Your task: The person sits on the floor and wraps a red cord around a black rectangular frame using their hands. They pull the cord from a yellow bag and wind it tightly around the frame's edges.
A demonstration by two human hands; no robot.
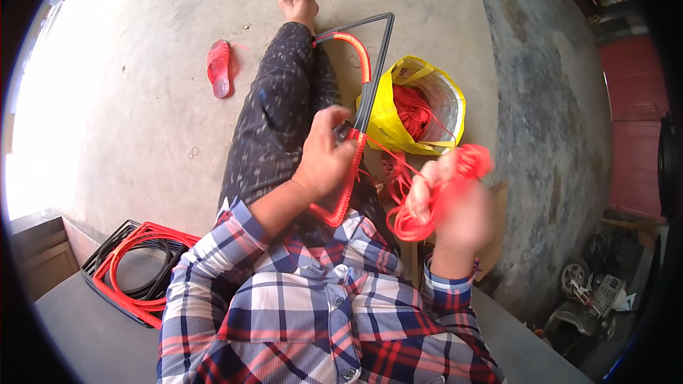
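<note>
My left hand (326, 160) grips a dark metal triangular frame (382, 57) that rests on my lap and is partly wrapped in red cord along two sides. My right hand (455, 206), blurred, holds a bundle of red plastic cord (409, 220) to the right of the frame. A strand runs from the bundle toward the frame near my left hand. My outstretched leg in dark patterned trousers lies under the frame.
A yellow bag (388, 124) with more red cord stands on the concrete floor beside my leg. A red sandal (218, 67) lies to the left. Finished black frames with red wrapping (135, 270) sit at lower left. Clutter and a red door lie at right.
</note>
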